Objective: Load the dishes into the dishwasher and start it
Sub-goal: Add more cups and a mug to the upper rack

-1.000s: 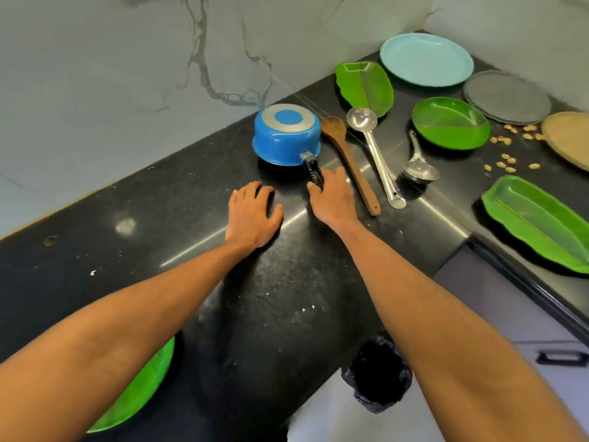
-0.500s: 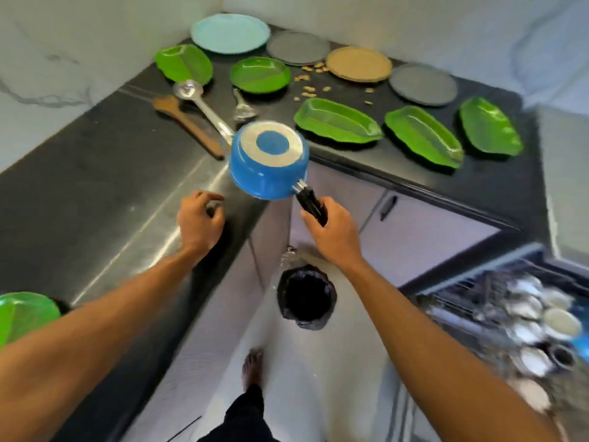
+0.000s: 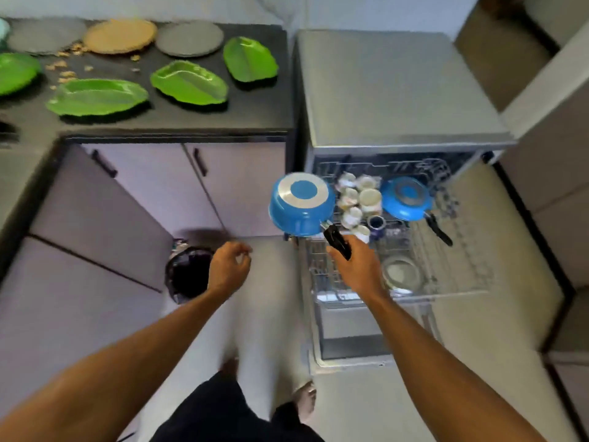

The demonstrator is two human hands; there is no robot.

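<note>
**Saucepan held over the dishwasher rack**

The left hand [image 3: 228, 266] hangs above the floor, fingers loosely curled, holding nothing. The round blue metal saucepan [image 3: 301, 205] is in the air, bottom up, at the left edge of the wire rack [image 3: 452, 275]. The right hand [image 3: 358, 269] grips its black handle, which points back toward the person; the long axis runs bowl to handle. Next, I think: lower it mouth-down into a free place.

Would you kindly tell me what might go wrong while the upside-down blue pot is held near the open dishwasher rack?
The right hand grips the blue pot only by its handle, so it might tip or slip. The pot hangs beside the crowded cups in the rack and could knock them.
</note>
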